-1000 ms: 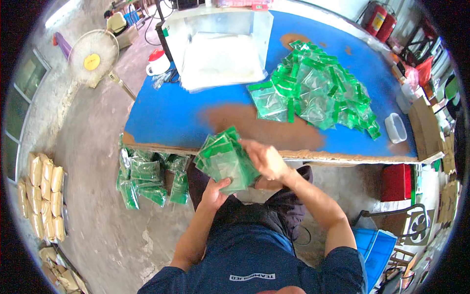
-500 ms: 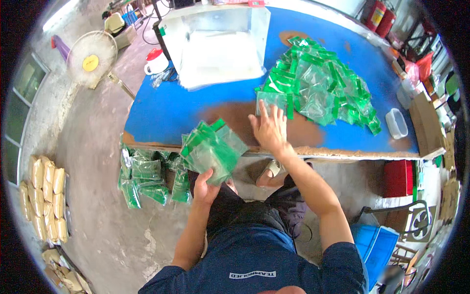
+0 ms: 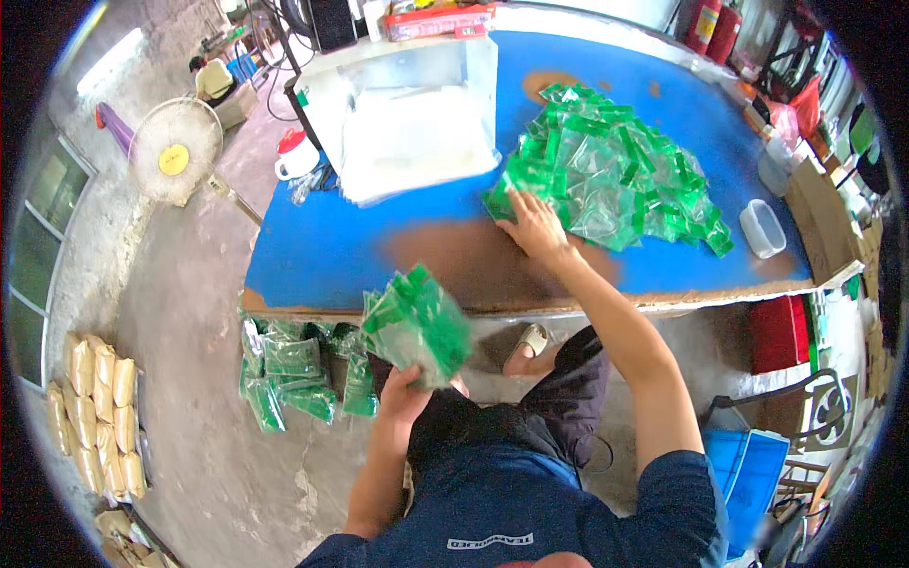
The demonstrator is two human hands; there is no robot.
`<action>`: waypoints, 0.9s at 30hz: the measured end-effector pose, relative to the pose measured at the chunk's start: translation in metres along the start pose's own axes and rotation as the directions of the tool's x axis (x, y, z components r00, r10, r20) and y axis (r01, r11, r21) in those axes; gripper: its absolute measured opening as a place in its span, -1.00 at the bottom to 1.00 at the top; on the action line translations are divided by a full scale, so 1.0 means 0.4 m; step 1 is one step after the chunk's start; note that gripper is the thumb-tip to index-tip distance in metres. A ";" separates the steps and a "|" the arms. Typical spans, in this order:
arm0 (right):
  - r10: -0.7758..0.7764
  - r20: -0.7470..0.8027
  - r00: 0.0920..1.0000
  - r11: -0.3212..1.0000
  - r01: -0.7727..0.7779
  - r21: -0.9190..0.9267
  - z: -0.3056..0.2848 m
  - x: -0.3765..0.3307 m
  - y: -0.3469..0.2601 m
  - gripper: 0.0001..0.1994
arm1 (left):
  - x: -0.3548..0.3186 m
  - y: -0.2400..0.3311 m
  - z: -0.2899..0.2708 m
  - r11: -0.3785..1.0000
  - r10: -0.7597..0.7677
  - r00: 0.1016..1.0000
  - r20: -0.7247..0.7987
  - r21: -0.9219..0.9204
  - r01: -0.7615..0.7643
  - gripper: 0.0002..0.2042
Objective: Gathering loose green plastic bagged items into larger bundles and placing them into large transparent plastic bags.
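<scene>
While the left hand [image 3: 407,383] still grips a stack of green-topped bags [image 3: 417,327] below the counter [image 3: 322,256] edge, the right hand [image 3: 533,225] has left that stack and now lies flat, fingers spread, on the near edge of the loose pile of bags [image 3: 606,175] on the blue counter. More bundles [image 3: 294,369] lie on the floor. Judging by this, another bag is being picked.
</scene>
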State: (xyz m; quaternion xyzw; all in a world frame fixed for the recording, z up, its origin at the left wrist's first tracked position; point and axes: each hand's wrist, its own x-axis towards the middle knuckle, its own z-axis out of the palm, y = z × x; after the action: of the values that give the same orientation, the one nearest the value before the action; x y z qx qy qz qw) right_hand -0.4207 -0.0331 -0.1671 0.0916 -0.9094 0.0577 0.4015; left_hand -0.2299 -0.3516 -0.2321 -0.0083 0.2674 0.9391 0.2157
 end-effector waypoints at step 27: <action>-0.435 0.438 0.787 0.880 0.270 0.390 -0.149 -0.071 -0.203 -0.72 | -0.002 -0.020 0.006 0.988 0.034 0.999 0.011 -0.153 -0.032 -0.43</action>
State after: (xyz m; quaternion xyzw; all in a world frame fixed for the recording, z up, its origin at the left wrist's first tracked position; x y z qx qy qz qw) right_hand -0.3417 -0.0984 -0.1455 0.3350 -0.9285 0.0945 0.1291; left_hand -0.2256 -0.3447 -0.2340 -0.0139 0.1934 0.9603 0.2006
